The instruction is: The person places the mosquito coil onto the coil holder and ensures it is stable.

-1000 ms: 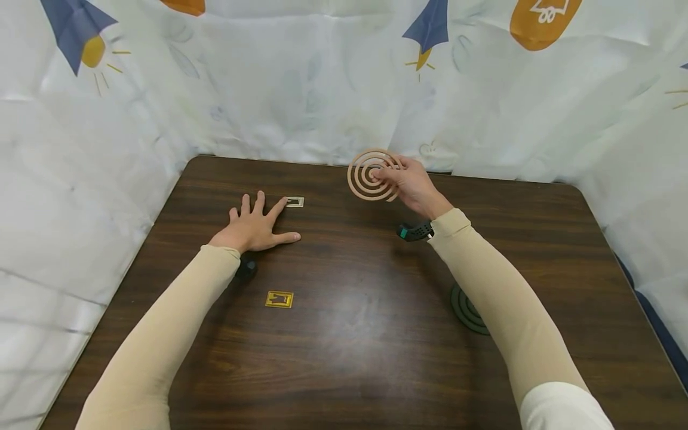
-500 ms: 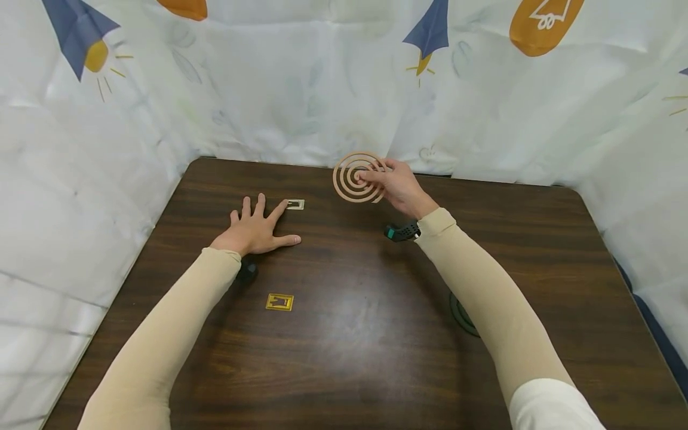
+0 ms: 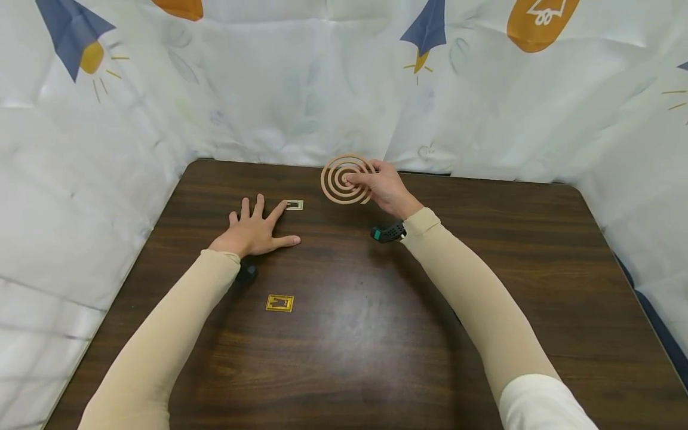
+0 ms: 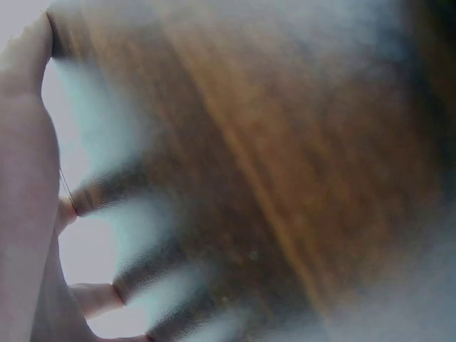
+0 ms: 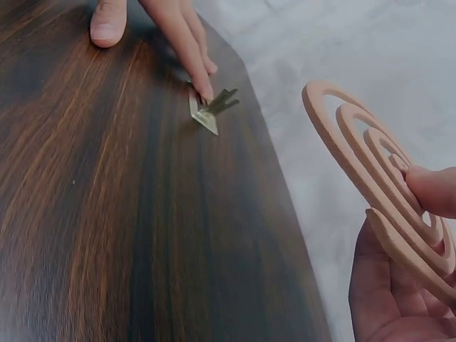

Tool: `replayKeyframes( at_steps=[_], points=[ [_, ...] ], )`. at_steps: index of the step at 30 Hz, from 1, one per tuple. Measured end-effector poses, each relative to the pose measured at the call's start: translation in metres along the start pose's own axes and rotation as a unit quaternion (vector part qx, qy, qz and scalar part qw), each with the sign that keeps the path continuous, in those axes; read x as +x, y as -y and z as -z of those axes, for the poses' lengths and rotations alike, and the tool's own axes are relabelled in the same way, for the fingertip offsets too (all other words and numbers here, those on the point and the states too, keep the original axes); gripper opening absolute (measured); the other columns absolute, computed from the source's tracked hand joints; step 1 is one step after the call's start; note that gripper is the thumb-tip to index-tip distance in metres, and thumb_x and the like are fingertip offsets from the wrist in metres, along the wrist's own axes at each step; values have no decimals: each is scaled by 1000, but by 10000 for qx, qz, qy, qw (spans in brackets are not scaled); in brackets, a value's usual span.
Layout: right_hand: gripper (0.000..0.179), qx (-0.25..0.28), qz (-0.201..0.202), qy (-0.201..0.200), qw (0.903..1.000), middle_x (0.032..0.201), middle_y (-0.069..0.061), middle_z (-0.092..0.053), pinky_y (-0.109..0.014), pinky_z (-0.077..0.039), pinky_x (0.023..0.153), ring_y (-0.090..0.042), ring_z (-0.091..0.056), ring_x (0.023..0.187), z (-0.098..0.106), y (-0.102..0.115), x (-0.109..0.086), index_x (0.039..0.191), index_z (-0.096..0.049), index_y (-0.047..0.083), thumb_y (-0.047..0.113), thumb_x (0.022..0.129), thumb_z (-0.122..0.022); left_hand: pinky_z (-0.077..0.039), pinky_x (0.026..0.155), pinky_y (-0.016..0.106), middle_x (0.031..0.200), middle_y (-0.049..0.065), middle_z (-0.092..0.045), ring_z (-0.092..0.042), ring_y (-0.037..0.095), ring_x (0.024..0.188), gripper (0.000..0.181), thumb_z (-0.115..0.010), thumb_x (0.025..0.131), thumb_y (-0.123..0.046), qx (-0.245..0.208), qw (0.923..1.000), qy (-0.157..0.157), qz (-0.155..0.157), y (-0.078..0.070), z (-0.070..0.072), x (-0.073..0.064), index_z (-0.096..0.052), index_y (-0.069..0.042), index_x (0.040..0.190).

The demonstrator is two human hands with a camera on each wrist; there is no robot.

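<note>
A tan spiral mosquito coil (image 3: 344,178) is pinched by my right hand (image 3: 391,192), with the thumb near its centre and the other fingers behind. The coil is tilted up above the far part of the table. My left hand (image 3: 251,232) lies spread on the table with straight fingers. In the right wrist view, its index fingertip touches a small silvery metal coil stand (image 5: 206,122) whose prong (image 5: 224,103) is bent upward. A second flat stand, golden yellow (image 3: 280,303), lies nearer the front. The left wrist view is blurred and shows mostly fingers (image 4: 96,298) and wood.
The dark wooden table (image 3: 349,370) ends at the back against a white printed curtain (image 3: 322,89), which also hangs at both sides. A black strap (image 3: 388,232) with a device hangs from the right wrist. My right forearm (image 3: 467,280) crosses over the table's right half.
My right hand has moved left with the tan coil, closer to the silvery stand. A green coil seen earlier on the right is now hidden by the forearm. The left hand stays put.
</note>
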State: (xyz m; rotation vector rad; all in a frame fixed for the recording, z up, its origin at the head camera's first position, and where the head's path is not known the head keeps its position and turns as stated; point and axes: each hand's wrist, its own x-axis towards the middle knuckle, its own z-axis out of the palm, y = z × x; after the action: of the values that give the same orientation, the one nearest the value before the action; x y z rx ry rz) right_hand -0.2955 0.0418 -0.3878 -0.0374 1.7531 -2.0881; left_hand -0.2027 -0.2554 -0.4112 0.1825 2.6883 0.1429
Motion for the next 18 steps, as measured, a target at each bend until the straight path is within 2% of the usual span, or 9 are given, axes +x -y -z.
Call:
replayKeyframes(
  at_steps=[10,18],
  points=[
    [33,-25,-44,14,10000,96,-6,-65,-26,-59,72,-15,-70,80,-24,-10,11,119,-57,6,7,93,-76,-10,119,80,171,32,13,10,60,156,105,-41,92,-85,-23,10000,39,35,2,-1,2,4,-28,168],
    [40,-207,-154,-57,9996,99,-6,-68,-28,-56,69,-17,-69,81,-40,-18,16,127,-58,7,10,93,-78,-10,119,80,171,31,14,11,59,157,105,-40,92,-86,3,9999,87,76,0,-2,5,5,-30,168]
  ],
)
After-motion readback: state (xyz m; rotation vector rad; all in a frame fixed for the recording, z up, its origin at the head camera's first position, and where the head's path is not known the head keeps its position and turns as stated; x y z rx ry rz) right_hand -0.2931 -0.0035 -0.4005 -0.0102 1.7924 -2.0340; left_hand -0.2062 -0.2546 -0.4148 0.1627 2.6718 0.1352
